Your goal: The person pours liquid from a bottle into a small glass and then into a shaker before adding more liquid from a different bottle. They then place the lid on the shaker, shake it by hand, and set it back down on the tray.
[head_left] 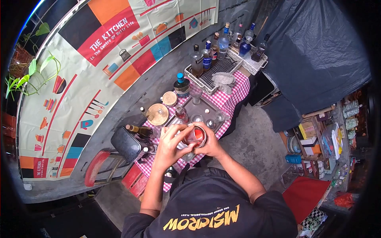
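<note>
In front of my chest, my right hand (209, 146) wraps round a cup with a shiny rim (204, 137), and red liquid shows inside it. My left hand (171, 143) curls in from the other side, its thumb and fingers closed at the cup's near edge; what it grips there I cannot make out. Just beyond the hands stands a bottle with reddish contents (181, 114). A dark tray (210, 105) on the table carries several clear glasses (196, 118).
A pink checked cloth (237, 88) covers the table. Two round wooden lids (158, 114) and a blue-capped bottle (181, 86) stand along the wall side. At the far end, several bottles surround a grey cloth (224, 81) on a black rack (212, 75). Shelves (311, 139) stand right.
</note>
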{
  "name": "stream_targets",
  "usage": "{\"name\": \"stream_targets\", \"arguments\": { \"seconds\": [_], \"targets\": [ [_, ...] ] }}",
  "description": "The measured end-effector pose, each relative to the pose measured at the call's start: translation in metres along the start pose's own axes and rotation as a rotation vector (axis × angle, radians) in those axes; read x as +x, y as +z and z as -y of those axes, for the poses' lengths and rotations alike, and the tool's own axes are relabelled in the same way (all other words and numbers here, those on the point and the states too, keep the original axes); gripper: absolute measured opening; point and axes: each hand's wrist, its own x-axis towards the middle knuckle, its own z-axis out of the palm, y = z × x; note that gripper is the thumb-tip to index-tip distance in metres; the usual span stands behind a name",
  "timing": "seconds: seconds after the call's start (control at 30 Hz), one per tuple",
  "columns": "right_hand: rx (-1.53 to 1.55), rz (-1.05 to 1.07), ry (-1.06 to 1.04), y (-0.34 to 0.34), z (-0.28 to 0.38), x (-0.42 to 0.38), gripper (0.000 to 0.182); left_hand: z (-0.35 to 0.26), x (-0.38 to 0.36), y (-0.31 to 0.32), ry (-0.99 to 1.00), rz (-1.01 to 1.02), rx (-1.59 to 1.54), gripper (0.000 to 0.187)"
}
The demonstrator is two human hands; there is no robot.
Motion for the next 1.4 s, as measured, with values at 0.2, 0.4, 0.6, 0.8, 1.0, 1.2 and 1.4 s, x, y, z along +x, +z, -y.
{"name": "stream_targets", "arguments": {
  "seconds": [0.2, 0.4, 0.6, 0.8, 1.0, 1.2, 1.4],
  "targets": [
    [0.001, 0.0, 0.002, 0.0014, 0.0047, -0.0002, 0.093, 0.0012, -0.0013, 0.0001, 0.003, 0.005, 0.007, 0.069],
    [-0.025, 0.003, -0.025, 0.0014, 0.0054, -0.0003, 0.093, -0.0005, -0.0012, -0.0008, 0.001, 0.015, 0.017, 0.07],
    [0.021, 0.001, 0.024, 0.0029, 0.0066, -0.0004, 0.094, -0.0021, -0.0009, -0.0017, -0.001, 0.019, 0.022, 0.07],
    [-0.017, 0.004, -0.011, 0.0021, 0.0049, 0.0007, 0.093, -0.0011, -0.0016, -0.0021, -0.006, 0.026, 0.026, 0.07],
    [-0.029, -0.009, -0.035, 0.0036, 0.0056, 0.0011, 0.091, -0.0004, -0.002, -0.0018, -0.015, 0.034, 0.018, 0.07],
    [0.001, 0.013, 0.007, 0.0023, 0.001, 0.0006, 0.095, -0.0005, -0.0019, -0.0028, -0.027, 0.048, 0.026, 0.07],
    [0.022, 0.023, 0.006, 0.0034, -0.001, 0.0013, 0.095, 0.0, -0.0026, -0.0029, -0.023, 0.048, 0.036, 0.068]
  ]
}}
